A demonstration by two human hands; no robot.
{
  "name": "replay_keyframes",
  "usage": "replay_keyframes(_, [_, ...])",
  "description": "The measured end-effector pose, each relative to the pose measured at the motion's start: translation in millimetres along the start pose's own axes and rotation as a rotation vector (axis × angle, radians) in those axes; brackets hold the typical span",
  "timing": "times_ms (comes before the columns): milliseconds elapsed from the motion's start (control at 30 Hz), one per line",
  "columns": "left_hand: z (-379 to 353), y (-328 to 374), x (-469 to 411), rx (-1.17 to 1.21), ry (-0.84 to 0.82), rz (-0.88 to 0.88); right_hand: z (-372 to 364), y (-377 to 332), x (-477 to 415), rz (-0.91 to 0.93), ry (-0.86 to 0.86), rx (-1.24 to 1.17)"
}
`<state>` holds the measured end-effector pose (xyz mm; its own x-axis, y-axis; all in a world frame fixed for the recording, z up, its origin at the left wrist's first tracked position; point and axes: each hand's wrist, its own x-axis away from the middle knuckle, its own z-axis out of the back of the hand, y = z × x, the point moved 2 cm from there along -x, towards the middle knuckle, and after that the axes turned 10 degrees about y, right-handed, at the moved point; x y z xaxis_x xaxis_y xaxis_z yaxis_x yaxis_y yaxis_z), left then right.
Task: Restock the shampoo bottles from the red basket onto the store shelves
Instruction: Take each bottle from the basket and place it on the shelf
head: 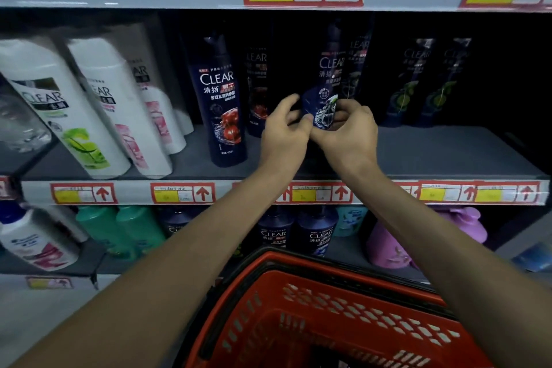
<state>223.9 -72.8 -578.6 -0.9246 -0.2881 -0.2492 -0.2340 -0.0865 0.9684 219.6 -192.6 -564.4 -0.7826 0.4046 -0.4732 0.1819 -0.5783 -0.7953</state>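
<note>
While the dark blue shampoo bottle (330, 69) is upright over the middle shelf (433, 152), its base hidden, the right hand (349, 134) has its fingers grasping the bottle's lower part. The left hand (283, 134) is just beside it, fingers loosely curled and released. The red basket (328, 308) sits lower, beneath both forearms.
</note>
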Motion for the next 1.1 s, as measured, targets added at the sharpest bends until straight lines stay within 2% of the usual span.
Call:
replay_keyframes(200, [-11,-9,3,0.007,0.038,0.046,-4,10,6,0.032,0.070,-0.007])
replay_keyframes(500, [-19,1,-13,-0.157,0.126,0.057,-27,7,-12,-0.014,0.104,0.019])
replay_keyframes(767, [-18,-2,-14,-0.252,0.046,0.105,-36,13,-17,-0.067,-0.004,0.115])
replay_keyframes(900, [-15,-1,-14,-0.316,-0.044,0.207,-29,15,-16,-0.109,-0.113,0.192])
replay_keyframes(1100, [0,13,6,-0.427,-0.172,0.233,5,6,-12,-0.170,-0.275,0.323])
